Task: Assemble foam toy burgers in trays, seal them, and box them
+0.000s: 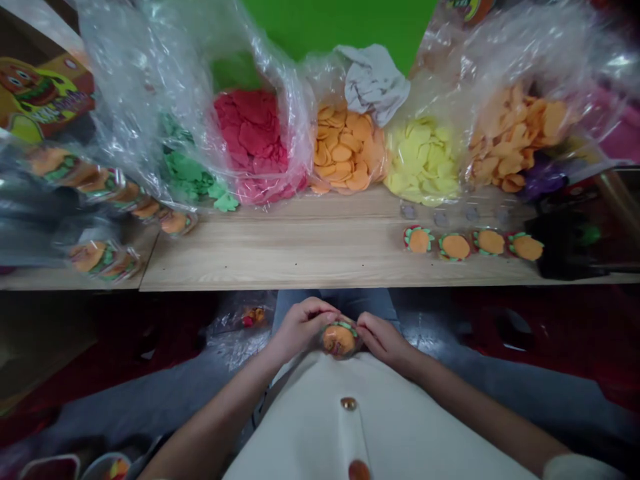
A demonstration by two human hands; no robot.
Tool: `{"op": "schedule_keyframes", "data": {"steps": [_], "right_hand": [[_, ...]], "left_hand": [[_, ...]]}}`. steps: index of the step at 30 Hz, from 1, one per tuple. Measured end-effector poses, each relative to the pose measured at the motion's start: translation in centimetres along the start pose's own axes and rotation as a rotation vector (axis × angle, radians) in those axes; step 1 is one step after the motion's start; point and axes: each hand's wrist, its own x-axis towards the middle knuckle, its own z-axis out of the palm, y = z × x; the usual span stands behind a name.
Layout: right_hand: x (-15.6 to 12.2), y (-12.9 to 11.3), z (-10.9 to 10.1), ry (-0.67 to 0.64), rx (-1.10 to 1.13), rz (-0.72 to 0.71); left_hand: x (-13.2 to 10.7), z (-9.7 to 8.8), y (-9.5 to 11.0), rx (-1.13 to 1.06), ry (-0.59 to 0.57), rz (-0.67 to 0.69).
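In the head view, the left hand [309, 323] was partly closed, and its fingers pinched the left side of a small wrapped toy burger [339, 339]. The right hand [384, 339] was closed similarly at its right side. This burger was near the person's body, before the table [280, 257]. Four other burgers [454, 247] lay in a row on the right.

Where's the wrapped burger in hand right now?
In the head view, the wrapped burger is below centre, between the left hand and the right hand, on the person's side of the table's near edge.
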Motion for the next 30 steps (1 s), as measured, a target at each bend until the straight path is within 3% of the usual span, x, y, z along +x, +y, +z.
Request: {"op": "schedule_keyframes", "data": {"steps": [6, 10, 14, 19, 21, 26, 30], "right_hand": [[-1.1, 0.0, -0.4, -0.076, -0.021, 0.033], [0.2, -0.9, -1.8, -0.123, -0.213, -0.022], [1.9, -1.0, -2.8, -0.168, -0.266, -0.148], [1.8, -1.0, -3.5, -0.253, -0.223, -0.145], [1.4, -1.5, -3.7, -0.272, -0.244, -0.134], [0.7, -2.5, -3.5, -0.305, -0.361, -0.162], [0.1, -1.8, -2.8, -0.282, -0.371, -0.197]], "left_hand": [[-0.7, 1.0, -0.2, 0.198, 0.053, 0.168], [-0.2, 1.4, 0.3, 0.193, -0.036, 0.186], [0.2, 1.3, 0.1, -0.053, -0.125, -0.011], [-0.5, 1.5, -0.6, -0.384, -0.08, -0.176], [-0.7, 1.8, -0.3, -0.313, -0.091, -0.153], [-0.8, 2.2, 0.7, 0.067, -0.18, 0.077], [-0.5, 2.4, 0.5, 0.089, -0.228, 0.116]]}}
